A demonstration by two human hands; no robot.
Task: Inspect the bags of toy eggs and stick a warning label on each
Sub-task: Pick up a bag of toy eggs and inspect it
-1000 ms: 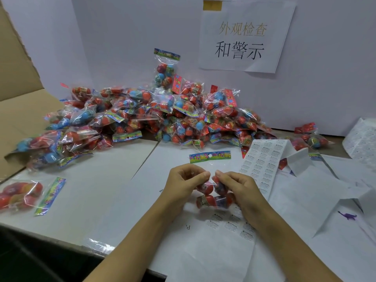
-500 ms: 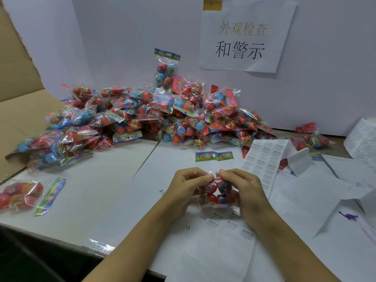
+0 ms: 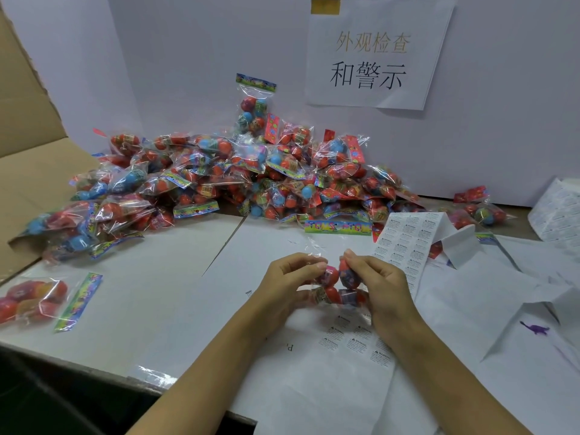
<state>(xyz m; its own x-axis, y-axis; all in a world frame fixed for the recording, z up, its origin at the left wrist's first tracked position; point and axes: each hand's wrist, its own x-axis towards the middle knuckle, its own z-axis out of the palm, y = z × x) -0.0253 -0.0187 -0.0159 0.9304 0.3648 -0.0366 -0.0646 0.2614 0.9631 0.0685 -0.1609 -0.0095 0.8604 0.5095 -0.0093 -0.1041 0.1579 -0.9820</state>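
Note:
A clear bag of red toy eggs is held just above the white paper in front of me. My left hand grips its left side and my right hand grips its right side, fingers curled round the eggs. The bag's colourful header card points away from me. A sheet of small warning labels lies just right of my right hand, and more labels sit on the paper under my wrists. A large pile of egg bags fills the back of the table.
One separate egg bag lies at the near left. A few bags sit at the back right beside a stack of label sheets. Brown cardboard rises on the left. A white wall with a paper sign stands behind. Loose white sheets cover the right.
The bag has turned in my hands, its header card shifting and now facing up with lettering showing. Both hands stay at the same spot, fingers working round the eggs.

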